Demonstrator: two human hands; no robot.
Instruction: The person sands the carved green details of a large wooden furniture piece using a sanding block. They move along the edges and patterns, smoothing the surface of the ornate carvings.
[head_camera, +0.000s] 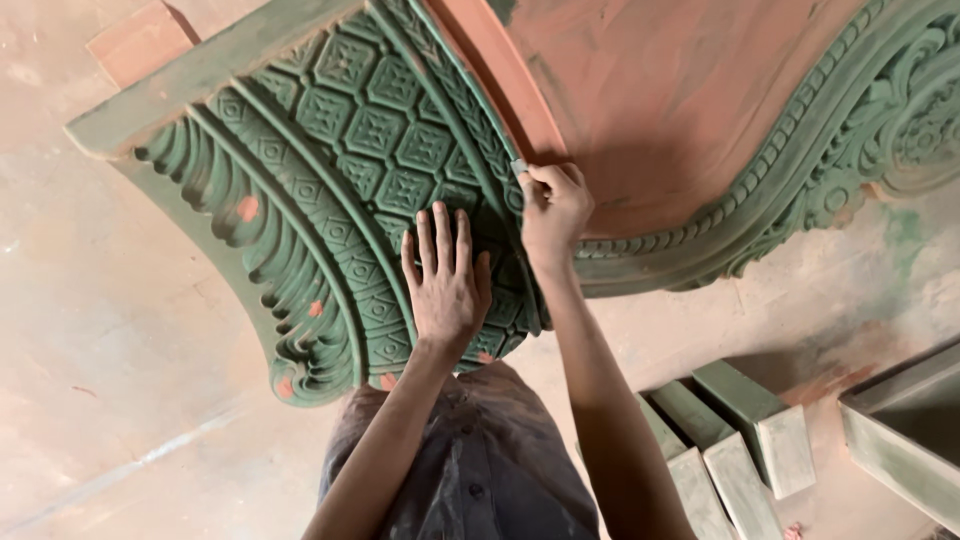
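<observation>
Now | left hand (447, 283) flat on green carved panel (330, 150) | right hand (553, 205) pinching small pad (519, 167)

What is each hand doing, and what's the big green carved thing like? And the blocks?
Left hand: flat on the carving, fingers spread.
Right hand: fingers pinched on a small grey piece, pressed to a rib.
Carving: lying flat on the floor, green coat worn through to orange in spots.
Blocks: lying side by side on the floor, untouched.
</observation>
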